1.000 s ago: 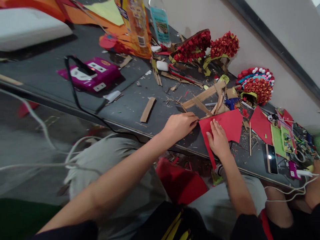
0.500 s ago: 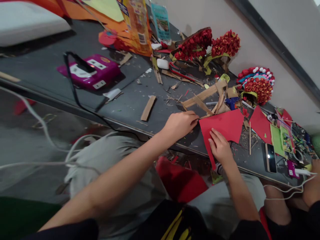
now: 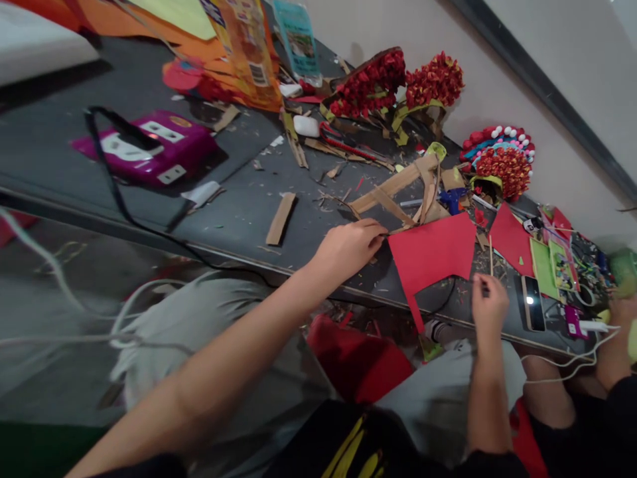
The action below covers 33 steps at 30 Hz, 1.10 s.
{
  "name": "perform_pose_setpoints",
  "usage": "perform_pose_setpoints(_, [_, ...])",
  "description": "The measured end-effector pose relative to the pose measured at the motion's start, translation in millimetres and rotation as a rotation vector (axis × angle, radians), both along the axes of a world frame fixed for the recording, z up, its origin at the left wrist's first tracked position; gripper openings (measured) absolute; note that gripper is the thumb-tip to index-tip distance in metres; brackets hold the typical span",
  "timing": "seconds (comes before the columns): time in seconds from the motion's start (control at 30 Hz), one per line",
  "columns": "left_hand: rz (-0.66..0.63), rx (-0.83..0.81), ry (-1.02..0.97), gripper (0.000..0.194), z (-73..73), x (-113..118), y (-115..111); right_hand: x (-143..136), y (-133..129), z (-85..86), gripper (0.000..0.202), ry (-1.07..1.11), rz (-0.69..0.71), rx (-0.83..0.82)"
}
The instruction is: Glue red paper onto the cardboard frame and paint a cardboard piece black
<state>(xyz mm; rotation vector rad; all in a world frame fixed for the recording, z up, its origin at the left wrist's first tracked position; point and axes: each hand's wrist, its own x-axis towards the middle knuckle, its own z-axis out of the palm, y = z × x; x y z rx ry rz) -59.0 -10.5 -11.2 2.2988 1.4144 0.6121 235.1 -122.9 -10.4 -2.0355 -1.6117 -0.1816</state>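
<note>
A cut sheet of red paper (image 3: 438, 249) lies at the front edge of the dark table (image 3: 239, 219), with a narrow strip hanging over the edge. My left hand (image 3: 352, 244) is at the paper's left corner, fingers curled together; what they pinch is too small to name. To the right of the sheet, my right hand (image 3: 490, 299) is closed near the lower end of a thin wooden stick (image 3: 491, 255). Whatever sits between its fingertips is unclear. Strips of brown cardboard (image 3: 393, 189) lie behind the red paper, beside a blue glue gun (image 3: 452, 199).
A purple power strip (image 3: 149, 149) with a black cable is on the left. Bottles (image 3: 298, 43) and red decorated pieces (image 3: 373, 86) stand at the back. On the right are a phone (image 3: 533, 303), green trays (image 3: 545, 265) and another person's arm (image 3: 617, 338).
My right hand has left the red paper and moved right, its fingers now closed. My left hand stays at the paper's corner. The whole view has shifted slightly.
</note>
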Motion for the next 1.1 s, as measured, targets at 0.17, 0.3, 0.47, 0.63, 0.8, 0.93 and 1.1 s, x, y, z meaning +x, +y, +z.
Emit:
perform_pose_setpoints(0.17, [-0.061,0.005,-0.125,0.030,-3.3,3.2,1.7,68.4,5.8,-13.1,0.035,0.020,-0.222,-0.028])
perform_pose_setpoints(0.3, [-0.099,0.000,-0.160,0.032,-3.4,7.0,2.9,82.6,10.7,-28.7,0.031,0.067,-0.255,-0.056])
perform_pose_setpoints(0.47, [-0.105,-0.003,-0.113,0.033,0.4,10.1,3.9,79.6,5.7,-31.6,0.036,0.100,-0.280,-0.046])
perform_pose_setpoints(0.63, [-0.123,-0.001,-0.062,0.037,3.1,14.3,6.7,63.2,-14.9,-20.0,0.039,0.118,-0.323,0.006])
perform_pose_setpoints(0.8, [-0.139,0.012,0.005,0.041,-0.1,15.8,8.3,19.1,-39.0,-11.8,0.033,0.213,-0.176,-0.014])
perform_pose_setpoints(0.93, [-0.108,0.023,0.106,0.051,-0.7,15.5,4.7,-23.0,-48.5,-14.8,0.035,0.330,-0.032,-0.036])
perform_pose_setpoints(1.1, [-0.045,0.060,0.191,0.044,-5.8,21.0,2.4,-51.7,-46.2,-32.8,0.038,0.445,0.123,-0.057])
